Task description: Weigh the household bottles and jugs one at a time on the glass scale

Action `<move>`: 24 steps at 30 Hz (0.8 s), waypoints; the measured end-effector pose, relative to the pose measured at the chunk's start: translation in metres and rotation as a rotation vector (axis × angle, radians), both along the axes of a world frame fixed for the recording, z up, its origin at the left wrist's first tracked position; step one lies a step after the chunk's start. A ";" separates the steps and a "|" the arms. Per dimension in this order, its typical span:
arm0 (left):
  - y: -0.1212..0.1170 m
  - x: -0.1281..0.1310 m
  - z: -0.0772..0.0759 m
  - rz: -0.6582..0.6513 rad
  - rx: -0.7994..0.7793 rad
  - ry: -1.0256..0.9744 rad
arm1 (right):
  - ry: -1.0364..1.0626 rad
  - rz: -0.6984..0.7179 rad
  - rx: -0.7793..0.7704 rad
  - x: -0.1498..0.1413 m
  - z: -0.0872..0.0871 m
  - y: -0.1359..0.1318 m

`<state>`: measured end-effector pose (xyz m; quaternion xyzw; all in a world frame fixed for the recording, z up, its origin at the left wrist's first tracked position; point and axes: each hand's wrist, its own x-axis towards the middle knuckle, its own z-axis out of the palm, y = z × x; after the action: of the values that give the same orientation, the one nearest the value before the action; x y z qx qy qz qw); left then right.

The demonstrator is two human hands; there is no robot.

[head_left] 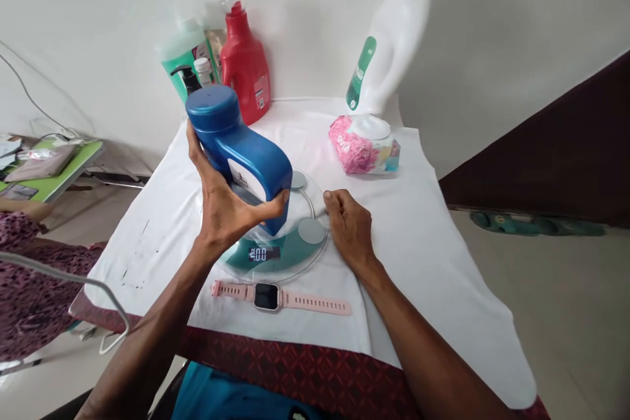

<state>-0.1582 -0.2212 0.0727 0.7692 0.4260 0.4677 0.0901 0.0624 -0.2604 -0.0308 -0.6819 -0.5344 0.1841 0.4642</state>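
Observation:
My left hand [221, 207] is closed around the body of a blue plastic bottle [263, 161] with a round blue cap. The bottle is tilted above a round glass scale [280, 266], whose lit display shows 0.0, and it hides part of the plate. Beside the scale's right rim, my right hand [350, 226] rests on the white cloth with its fingers curled in; nothing shows in them. In front of the scale lies a pink-strapped smartwatch [266, 296] with a dark screen, its strap spread flat.
Along the wall stand a red jug [246, 65], a bottle of green liquid [180, 56] and a large white bottle [394, 39]. A pink pack of wipes [364, 147] sits at the back right. At left are a green table [73, 161] and a person's patterned clothing [39, 289].

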 end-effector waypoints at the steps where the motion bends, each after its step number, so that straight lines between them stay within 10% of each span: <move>1: -0.003 0.001 -0.002 0.051 0.012 -0.042 | -0.005 0.003 -0.005 0.000 0.000 0.000; 11: -0.016 0.018 -0.015 0.195 0.008 -0.199 | -0.019 -0.002 -0.028 0.002 0.001 -0.003; 24: 0.023 -0.080 -0.064 0.294 -0.209 -0.537 | -0.027 -0.010 -0.075 0.002 0.005 -0.005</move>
<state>-0.2378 -0.1987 0.0085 0.5351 0.5393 0.6157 0.2090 0.0641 -0.2654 -0.0260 -0.7037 -0.5301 0.1926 0.4320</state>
